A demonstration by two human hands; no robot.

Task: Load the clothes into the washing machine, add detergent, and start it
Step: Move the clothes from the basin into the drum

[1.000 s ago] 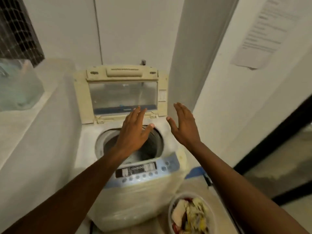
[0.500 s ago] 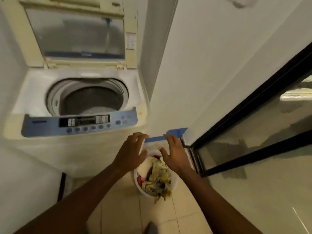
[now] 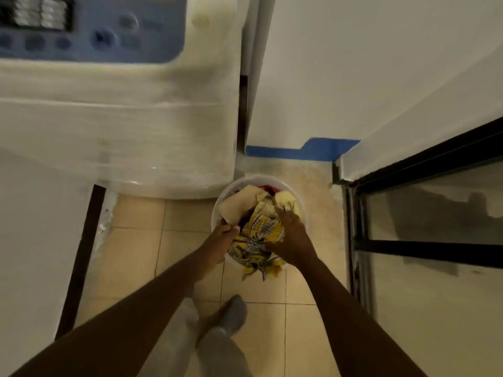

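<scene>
Both hands drop from above the washing machine (image 3: 117, 126) to the bucket (image 3: 217, 210) beside it: left hand (image 3: 221, 238) closed on its rim, right hand (image 3: 290, 235) gripping the clothes (image 3: 258, 235), so loading begins.

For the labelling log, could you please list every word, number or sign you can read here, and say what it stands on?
Nothing can be read.
Display on the washing machine's blue control panel: pale rows of marks, too blurred to read.
Buttons on the same panel: any symbols are smeared by motion.
White bucket of clothes: no print visible; the yellow cloth bears only a checked pattern.
Blue strip at the wall's foot: blank.
</scene>
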